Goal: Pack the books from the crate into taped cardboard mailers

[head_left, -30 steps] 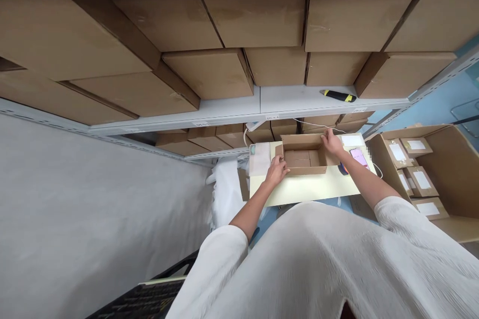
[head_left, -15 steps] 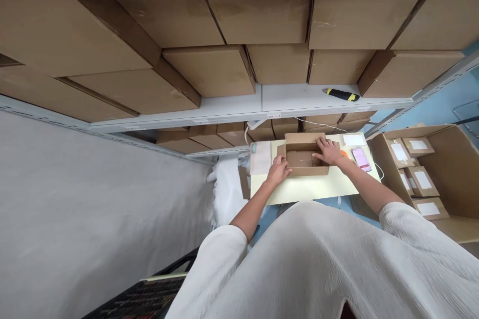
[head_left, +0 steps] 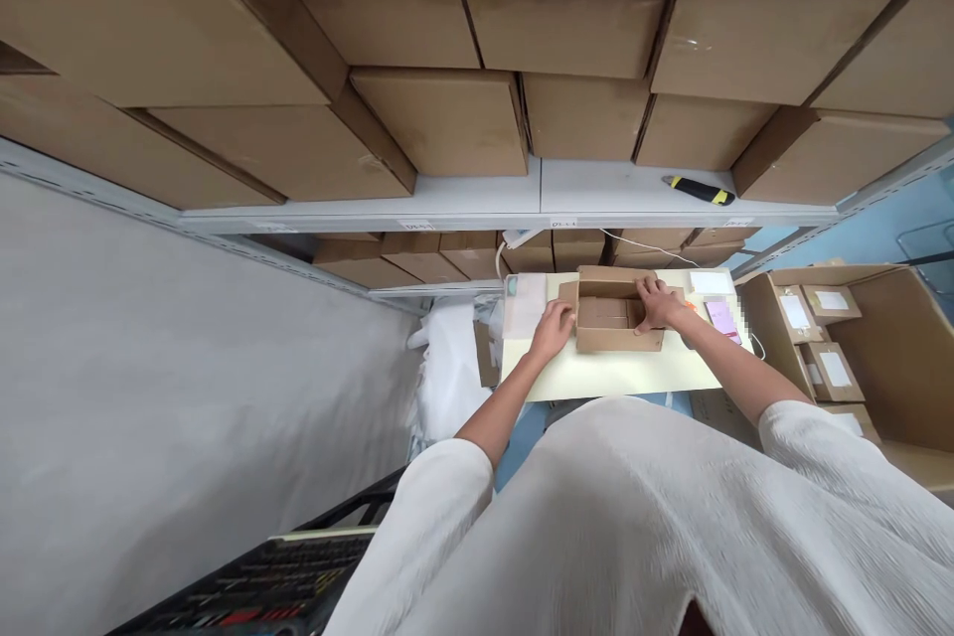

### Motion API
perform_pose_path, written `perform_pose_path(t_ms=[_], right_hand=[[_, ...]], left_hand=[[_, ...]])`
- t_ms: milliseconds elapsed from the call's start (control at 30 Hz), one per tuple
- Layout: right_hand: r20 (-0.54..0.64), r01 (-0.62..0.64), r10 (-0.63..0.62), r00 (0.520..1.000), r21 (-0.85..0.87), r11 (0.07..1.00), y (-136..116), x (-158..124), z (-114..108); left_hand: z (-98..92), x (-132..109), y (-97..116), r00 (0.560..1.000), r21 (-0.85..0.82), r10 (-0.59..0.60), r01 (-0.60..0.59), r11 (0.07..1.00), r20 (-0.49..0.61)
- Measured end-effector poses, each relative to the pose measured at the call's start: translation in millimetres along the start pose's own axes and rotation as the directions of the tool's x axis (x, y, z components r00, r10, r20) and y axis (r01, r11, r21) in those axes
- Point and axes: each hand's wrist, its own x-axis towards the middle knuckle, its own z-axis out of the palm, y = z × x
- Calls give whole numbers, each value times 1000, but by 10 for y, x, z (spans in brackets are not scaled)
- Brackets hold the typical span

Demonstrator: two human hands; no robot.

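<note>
A small open cardboard box rests on the pale yellow tabletop, its inside facing up with folded bottom panels showing. At its left end, my left hand has its fingers curled against the side flap. My right hand grips the right end, thumb inside the box and fingers at the back rim. Right of the box, a pink-purple printed card and a white label stack lie on the table. Something orange is partly hidden behind my right hand.
Above the table, a grey shelf carries large cartons and a yellow-black utility knife. On the right stands a big open carton with several small labelled boxes. White plastic wrap hangs at the left; a black crate is lower left.
My left hand has slid down slightly along the box's left end. My right thumb has moved toward the front inside the box. The whole view has shifted a little.
</note>
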Motion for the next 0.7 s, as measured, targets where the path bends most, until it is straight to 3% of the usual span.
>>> perform_pose_path(t_ms=[67,167,333,433,500,700], right_hand=[[0,-8,8,1000,-3,1000,-11,-26,-18],[-7,-10,10,1000,2,1000,-18,-73,-36],[-15,-14,14,1000,-6,1000,-16,-143,-61],[-3,-37,37,999,-20,999,-21,-164,-79],[19,-59,60,998,-33,998,-20,-167,-87],[27,-53,54,998,-37,998,16,-164,-79]], left_hand=[[-88,54,-113,991,-56,-109,105,993,-73],[-243,143,-355,934,-100,-326,314,944,-145],[-469,196,-835,752,29,-602,631,775,-269],[-533,201,-1055,678,44,-692,721,691,-250],[-540,221,-1144,664,45,-717,739,672,-212],[-473,305,-1217,687,78,-711,725,684,-150]])
